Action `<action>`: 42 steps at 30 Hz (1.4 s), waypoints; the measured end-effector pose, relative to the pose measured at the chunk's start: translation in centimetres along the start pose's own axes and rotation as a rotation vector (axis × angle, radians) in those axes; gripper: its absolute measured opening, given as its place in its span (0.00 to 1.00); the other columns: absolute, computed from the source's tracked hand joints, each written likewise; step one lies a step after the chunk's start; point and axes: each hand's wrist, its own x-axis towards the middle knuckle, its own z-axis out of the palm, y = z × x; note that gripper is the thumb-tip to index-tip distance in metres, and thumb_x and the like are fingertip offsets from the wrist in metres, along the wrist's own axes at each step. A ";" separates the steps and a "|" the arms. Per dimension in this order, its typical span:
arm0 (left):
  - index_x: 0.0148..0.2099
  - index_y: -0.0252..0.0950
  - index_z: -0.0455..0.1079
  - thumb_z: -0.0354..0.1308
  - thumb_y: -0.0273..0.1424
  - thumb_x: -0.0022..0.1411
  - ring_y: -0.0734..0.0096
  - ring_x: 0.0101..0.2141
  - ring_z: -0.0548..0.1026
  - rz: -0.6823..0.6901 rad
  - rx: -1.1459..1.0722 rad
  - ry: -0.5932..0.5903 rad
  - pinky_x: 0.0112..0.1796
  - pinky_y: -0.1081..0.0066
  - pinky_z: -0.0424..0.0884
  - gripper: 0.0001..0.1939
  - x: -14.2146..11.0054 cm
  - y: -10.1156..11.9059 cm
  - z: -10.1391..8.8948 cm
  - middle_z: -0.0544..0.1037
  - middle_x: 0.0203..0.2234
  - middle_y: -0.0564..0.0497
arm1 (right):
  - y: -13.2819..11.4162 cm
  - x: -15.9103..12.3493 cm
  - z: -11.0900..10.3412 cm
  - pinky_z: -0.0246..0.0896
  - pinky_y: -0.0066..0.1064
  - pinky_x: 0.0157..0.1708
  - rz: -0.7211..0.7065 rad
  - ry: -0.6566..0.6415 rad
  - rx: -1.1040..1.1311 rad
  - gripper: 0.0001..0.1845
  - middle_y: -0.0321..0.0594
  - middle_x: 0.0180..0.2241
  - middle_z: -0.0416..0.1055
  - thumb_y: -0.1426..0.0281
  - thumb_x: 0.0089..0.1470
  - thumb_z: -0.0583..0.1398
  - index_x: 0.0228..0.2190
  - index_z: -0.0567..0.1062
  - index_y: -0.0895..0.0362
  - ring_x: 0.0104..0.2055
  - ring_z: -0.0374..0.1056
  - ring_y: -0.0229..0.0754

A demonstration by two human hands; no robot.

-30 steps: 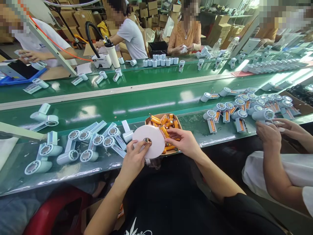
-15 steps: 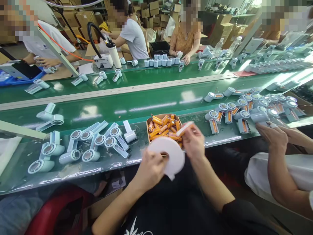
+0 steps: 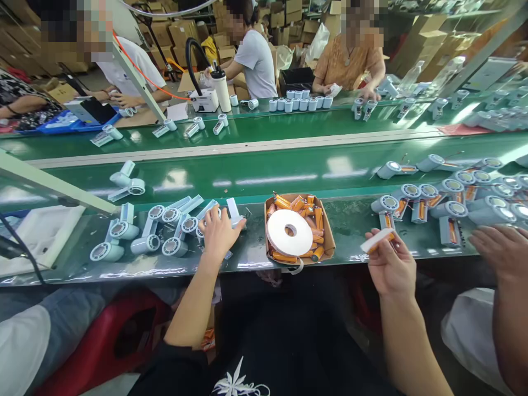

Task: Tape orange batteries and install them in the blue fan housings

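My left hand [image 3: 218, 234] reaches over the light-blue fan housings with its fingers spread. It is right beside a housing [image 3: 233, 208] whose handle points up; whether it touches is hard to tell. In my right hand [image 3: 391, 269], thumb and fingers pinch an orange battery [image 3: 385, 235] with a white strip of tape along it. A white tape roll [image 3: 275, 234] lies flat on orange batteries [image 3: 318, 217] in a cardboard box [image 3: 329, 242] between my hands. The roll's loose end hangs over the box's front edge.
More light-blue housings [image 3: 148, 242] lie at the left. At right stand housings with orange batteries [image 3: 421, 209] in their handles, near a co-worker's hand [image 3: 499, 250]. A green conveyor [image 3: 268, 170] runs behind, with people across it. A metal post [image 3: 58, 181] slants in at left.
The tape roll has left my left hand and now lies on the box of batteries. My left hand moved left to the housings; my right hand moved right with the taped battery. The view shifted.
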 end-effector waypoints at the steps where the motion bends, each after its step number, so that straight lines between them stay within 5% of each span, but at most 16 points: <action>1: 0.50 0.32 0.79 0.61 0.48 0.67 0.30 0.62 0.67 0.009 0.045 -0.026 0.58 0.35 0.64 0.24 -0.1 -0.3 0.3 0.72 0.64 0.28 | 0.1 0.0 -0.8 0.78 0.26 0.29 0.024 0.013 -0.002 0.28 0.39 0.37 0.85 0.62 0.35 0.82 0.40 0.84 0.53 0.37 0.83 0.44; 4: 0.47 0.35 0.79 0.64 0.48 0.65 0.33 0.64 0.67 0.090 0.095 -0.115 0.60 0.39 0.64 0.21 -0.2 0.1 1.2 0.73 0.63 0.31 | 0.1 0.2 -1.8 0.76 0.23 0.28 0.033 0.035 0.013 0.29 0.39 0.36 0.85 0.63 0.34 0.82 0.40 0.84 0.54 0.36 0.83 0.42; 9: 0.57 0.34 0.72 0.68 0.47 0.61 0.42 0.53 0.77 0.170 0.063 -0.336 0.57 0.47 0.69 0.29 2.2 2.4 2.0 0.80 0.52 0.35 | -0.6 0.6 -0.5 0.79 0.28 0.33 -0.050 0.038 0.042 0.27 0.41 0.38 0.85 0.64 0.38 0.81 0.41 0.83 0.55 0.37 0.83 0.44; 12: 0.62 0.35 0.68 0.65 0.38 0.64 0.47 0.53 0.77 0.314 0.093 -0.386 0.51 0.55 0.74 0.28 6.2 3.4 2.4 0.78 0.55 0.36 | -0.8 1.0 0.8 0.79 0.30 0.33 -0.061 -0.005 0.023 0.26 0.42 0.39 0.85 0.64 0.41 0.80 0.42 0.83 0.55 0.38 0.83 0.46; 16: 0.67 0.39 0.67 0.62 0.22 0.60 0.53 0.64 0.67 0.545 0.105 -0.379 0.60 0.58 0.70 0.33 13.6 5.1 3.4 0.71 0.65 0.40 | -0.9 2.0 3.6 0.79 0.33 0.35 -0.062 -0.121 -0.003 0.29 0.42 0.40 0.85 0.63 0.39 0.80 0.44 0.82 0.53 0.38 0.83 0.46; 22: 0.55 0.43 0.77 0.59 0.15 0.54 0.59 0.61 0.70 0.814 0.147 -0.464 0.60 0.62 0.69 0.28 21.0 7.6 5.9 0.76 0.61 0.47 | -1.2 3.9 8.4 0.79 0.37 0.41 -0.128 -0.281 -0.022 0.25 0.40 0.42 0.85 0.61 0.44 0.78 0.44 0.81 0.49 0.42 0.82 0.45; 27: 0.49 0.41 0.80 0.61 0.16 0.55 0.58 0.60 0.71 0.884 0.173 -0.485 0.59 0.63 0.69 0.22 22.1 8.2 8.0 0.80 0.55 0.45 | -0.9 5.9 11.9 0.79 0.35 0.41 -0.092 -0.436 -0.083 0.24 0.39 0.40 0.86 0.60 0.43 0.78 0.42 0.83 0.49 0.40 0.81 0.43; 35: 0.60 0.47 0.76 0.57 0.16 0.60 0.59 0.70 0.62 0.938 0.152 -0.544 0.65 0.60 0.63 0.30 22.5 7.4 8.3 0.77 0.62 0.49 | 1.4 8.5 18.1 0.78 0.36 0.42 0.049 -0.667 -0.109 0.27 0.39 0.40 0.85 0.53 0.42 0.78 0.42 0.83 0.50 0.40 0.80 0.43; 42: 0.59 0.42 0.78 0.65 0.29 0.61 0.42 0.67 0.65 0.777 0.166 -0.568 0.68 0.42 0.57 0.23 21.7 11.5 11.1 0.79 0.58 0.40 | 5.7 11.5 21.1 0.79 0.40 0.42 -0.027 -0.755 -0.268 0.32 0.40 0.36 0.85 0.48 0.43 0.76 0.45 0.82 0.54 0.39 0.80 0.46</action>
